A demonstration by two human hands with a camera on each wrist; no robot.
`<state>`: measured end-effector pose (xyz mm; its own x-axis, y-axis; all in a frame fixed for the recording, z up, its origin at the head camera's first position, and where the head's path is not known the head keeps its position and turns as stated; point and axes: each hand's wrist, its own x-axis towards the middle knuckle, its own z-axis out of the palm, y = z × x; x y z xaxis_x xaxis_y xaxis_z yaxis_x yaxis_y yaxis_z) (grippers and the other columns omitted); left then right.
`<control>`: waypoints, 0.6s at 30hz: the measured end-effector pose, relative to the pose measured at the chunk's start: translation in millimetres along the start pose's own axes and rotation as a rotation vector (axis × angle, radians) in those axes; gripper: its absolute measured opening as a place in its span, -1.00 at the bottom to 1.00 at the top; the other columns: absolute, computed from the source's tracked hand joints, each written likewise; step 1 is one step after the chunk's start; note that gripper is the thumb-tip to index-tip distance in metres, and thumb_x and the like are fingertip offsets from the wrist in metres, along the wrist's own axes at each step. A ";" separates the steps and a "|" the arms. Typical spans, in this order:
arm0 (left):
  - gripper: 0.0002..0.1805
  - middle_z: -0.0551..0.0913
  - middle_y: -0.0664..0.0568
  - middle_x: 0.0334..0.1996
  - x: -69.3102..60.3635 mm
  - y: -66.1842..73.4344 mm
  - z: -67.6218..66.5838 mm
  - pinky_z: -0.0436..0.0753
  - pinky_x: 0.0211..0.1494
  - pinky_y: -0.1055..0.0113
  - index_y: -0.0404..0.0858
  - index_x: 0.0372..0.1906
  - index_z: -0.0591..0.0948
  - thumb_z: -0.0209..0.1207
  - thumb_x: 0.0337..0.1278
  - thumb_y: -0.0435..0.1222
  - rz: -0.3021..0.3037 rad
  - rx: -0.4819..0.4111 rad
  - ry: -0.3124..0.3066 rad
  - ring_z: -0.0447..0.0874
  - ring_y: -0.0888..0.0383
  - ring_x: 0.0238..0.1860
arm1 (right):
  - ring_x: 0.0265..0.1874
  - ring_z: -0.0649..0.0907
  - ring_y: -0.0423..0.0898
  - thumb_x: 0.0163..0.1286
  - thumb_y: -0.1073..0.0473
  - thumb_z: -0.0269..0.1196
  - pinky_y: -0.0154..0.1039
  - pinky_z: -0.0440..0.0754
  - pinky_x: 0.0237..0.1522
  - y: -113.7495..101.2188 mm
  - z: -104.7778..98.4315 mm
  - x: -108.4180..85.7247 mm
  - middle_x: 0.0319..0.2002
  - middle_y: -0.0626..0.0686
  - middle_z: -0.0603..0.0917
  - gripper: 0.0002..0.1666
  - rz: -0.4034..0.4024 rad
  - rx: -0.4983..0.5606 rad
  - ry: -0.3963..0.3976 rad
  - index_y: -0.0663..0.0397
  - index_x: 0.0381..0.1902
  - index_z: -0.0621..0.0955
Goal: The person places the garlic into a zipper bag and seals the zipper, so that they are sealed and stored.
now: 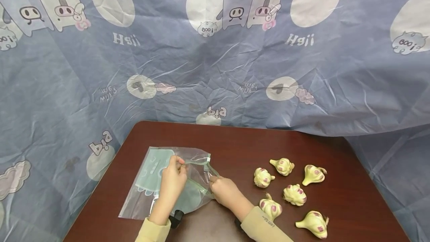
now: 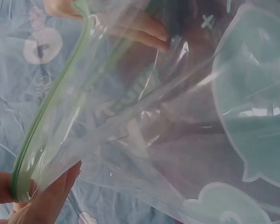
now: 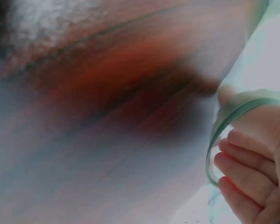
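A clear plastic zip bag [image 1: 196, 197] with a green seal and pale green print lies at the table's left, its mouth spread toward the right. My left hand [image 1: 174, 178] pinches the seal edge between thumb and fingers; in the left wrist view that hand [image 2: 42, 200] has the green strip [image 2: 49, 100] at its fingertips. At the mouth's right end my right hand [image 1: 226, 191] grips the rim. Through the plastic, the left wrist view shows the other hand's fingers [image 2: 140, 30]. In the right wrist view the green-edged rim [image 3: 212, 149] bends around the right hand [image 3: 256, 158].
Several garlic bulbs [image 1: 295, 195] with purple patches lie spread over the right side of the brown table [image 1: 231, 141]. A blue printed cloth [image 1: 201, 59] hangs behind and beside the table.
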<state>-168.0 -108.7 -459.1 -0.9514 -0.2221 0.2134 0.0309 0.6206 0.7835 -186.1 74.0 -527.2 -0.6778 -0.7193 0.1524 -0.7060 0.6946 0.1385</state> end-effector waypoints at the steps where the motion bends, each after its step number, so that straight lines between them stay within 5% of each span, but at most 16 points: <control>1: -0.87 0.76 -0.16 -0.45 -0.2 1.0 -1.3 0.30 -0.69 0.44 -0.28 -0.22 0.46 0.08 0.17 -0.52 0.002 -0.001 -0.004 0.32 0.29 -0.73 | -0.03 0.72 -0.15 0.20 0.22 0.43 -0.35 0.67 0.01 -1.6 -1.6 0.2 -0.02 -0.03 0.73 -0.79 -0.018 -0.019 0.004 0.06 -0.17 0.75; 5: -0.88 0.76 -0.12 -0.48 -1.3 4.3 -5.1 0.27 -0.70 0.43 -0.28 -0.20 0.46 0.08 0.21 -0.50 0.004 0.000 -0.017 0.27 0.30 -0.75 | 0.13 0.67 -0.05 0.17 0.27 0.44 -0.29 0.62 0.15 -3.4 -4.5 -0.3 0.11 0.06 0.69 -0.57 -0.032 0.023 0.008 0.16 0.04 0.69; 10: -0.87 0.78 -0.10 -0.42 -2.8 6.0 -8.1 0.29 -0.67 0.42 -0.23 -0.26 0.47 0.07 0.21 -0.51 0.041 0.019 0.006 0.31 0.31 -0.72 | 0.20 0.62 0.05 0.10 0.26 0.48 -0.22 0.66 0.08 4.4 2.7 -4.6 0.21 0.12 0.62 -0.37 0.053 0.325 -0.019 0.23 0.16 0.61; 15: -0.72 0.69 -0.05 -0.62 -7.0 7.8 -11.8 0.22 -0.71 0.46 -0.23 -0.50 0.62 0.03 0.06 -0.62 0.125 0.115 0.015 0.19 0.29 -0.75 | 0.26 0.57 0.06 0.10 0.23 0.48 -0.10 0.58 0.21 11.8 12.3 -5.5 0.25 0.11 0.59 -0.22 0.124 0.585 -0.042 0.19 0.30 0.50; 18: -0.66 0.73 -0.06 -0.57 -10.4 8.9 -14.0 0.46 -0.68 0.35 -0.25 -0.56 0.73 0.05 -0.08 -0.67 0.210 0.186 0.048 0.49 0.15 -0.72 | 0.18 0.62 0.00 0.05 0.24 0.49 -0.12 0.61 0.15 14.2 13.3 -3.7 0.23 0.07 0.61 -0.11 0.157 0.693 -0.017 0.15 0.37 0.42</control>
<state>-153.5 -111.4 -446.2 -0.9142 -0.1065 0.3909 0.1651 0.7832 0.5995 -196.4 86.3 -538.9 -0.7813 -0.6154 0.1038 -0.5641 0.6253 -0.5392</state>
